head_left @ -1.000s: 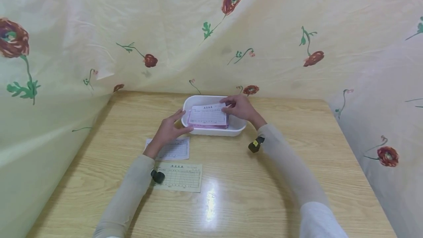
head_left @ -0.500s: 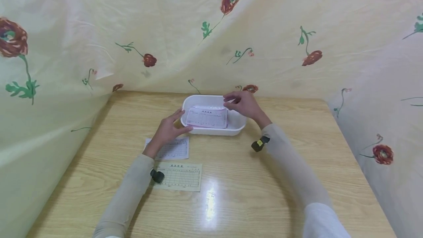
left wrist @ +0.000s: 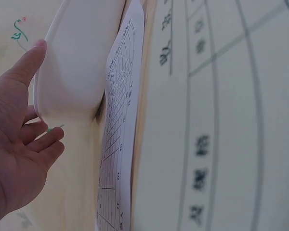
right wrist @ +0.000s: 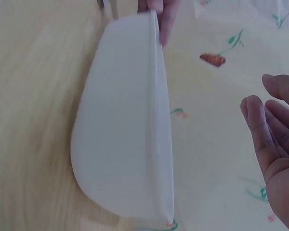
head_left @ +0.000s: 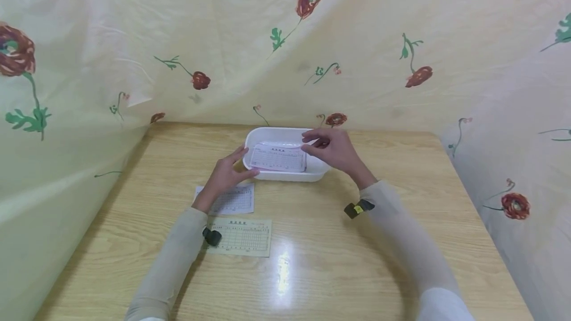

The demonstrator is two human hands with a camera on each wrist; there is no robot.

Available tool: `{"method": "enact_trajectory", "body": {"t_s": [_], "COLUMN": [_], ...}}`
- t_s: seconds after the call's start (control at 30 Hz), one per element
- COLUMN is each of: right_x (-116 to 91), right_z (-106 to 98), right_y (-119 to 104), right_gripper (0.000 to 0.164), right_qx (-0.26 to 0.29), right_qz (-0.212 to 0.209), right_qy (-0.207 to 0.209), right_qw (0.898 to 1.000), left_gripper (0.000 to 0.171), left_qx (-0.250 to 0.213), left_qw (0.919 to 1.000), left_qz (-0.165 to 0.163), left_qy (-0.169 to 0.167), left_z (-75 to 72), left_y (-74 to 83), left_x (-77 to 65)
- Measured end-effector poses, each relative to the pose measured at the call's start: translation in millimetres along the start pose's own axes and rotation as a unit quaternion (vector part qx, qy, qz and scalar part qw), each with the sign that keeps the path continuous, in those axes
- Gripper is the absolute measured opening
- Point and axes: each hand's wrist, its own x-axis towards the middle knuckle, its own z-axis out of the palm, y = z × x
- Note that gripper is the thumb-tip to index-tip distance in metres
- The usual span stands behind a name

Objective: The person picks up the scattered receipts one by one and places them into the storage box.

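Observation:
A white plastic tub (head_left: 294, 177) stands near the back of the table, with a stack of printed paper slips (head_left: 278, 158) in its left part. My left hand (head_left: 225, 175) holds the tub's left end, thumb at the front rim and fingers at the left side. In the left wrist view its thumb touches the rim and the other fingertips are curled beside the wall. My right hand (head_left: 332, 147) hovers over the tub's right side, fingers loosely bent. The right wrist view shows this hand (right wrist: 277, 139) with a gap between thumb and fingers and nothing held.
On the table left of centre lie a white printed slip (head_left: 234, 199), partly under the left hand, and a pale yellow one (head_left: 245, 237) nearer the front. A flowered cloth (head_left: 250, 63) hangs behind and beside the wooden table (head_left: 357, 271).
The right hand held the top slip a second ago; it let go, and the slip lies flat on the stack. That hand drew slightly back to the right. The left hand stayed put.

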Motion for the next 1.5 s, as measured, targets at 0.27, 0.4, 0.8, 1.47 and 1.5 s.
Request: {"method": "enact_trajectory", "body": {"t_s": [0.27, 0.4, 0.8, 1.47, 1.5], "right_x": [-30, -42, -65, -84, -84], "right_z": [16, 27, 57, 93, 95], "right_y": [-18, -22, -23, -26, -27], "right_gripper": [0.028, 0.028, 0.027, 0.043, 0.043], "right_qx": [0.039, 0.060, 0.087, 0.084, 0.079], "right_qz": [-0.009, -0.012, -0.006, 0.071, 0.075], "right_qy": [-0.012, -0.023, -0.056, -0.134, -0.134], "right_qw": [0.999, 0.998, 0.995, 0.985, 0.985], "left_gripper": [0.093, 0.093, 0.092, 0.095, 0.095], "left_qx": [0.000, 0.004, -0.003, -0.001, -0.002], "left_qw": [1.0000, 1.0000, 1.0000, 0.9999, 0.9999], "left_qz": [0.001, 0.001, -0.008, -0.010, -0.009], "left_qy": [0.000, 0.001, 0.002, -0.005, -0.005], "left_z": [0.1, 0.0, 0.5, -0.5, -0.6], "left_y": [-1.2, -1.1, -0.8, -0.9, -0.8], "left_x": [-0.6, -0.6, -4.0, -1.9, -1.3]}}
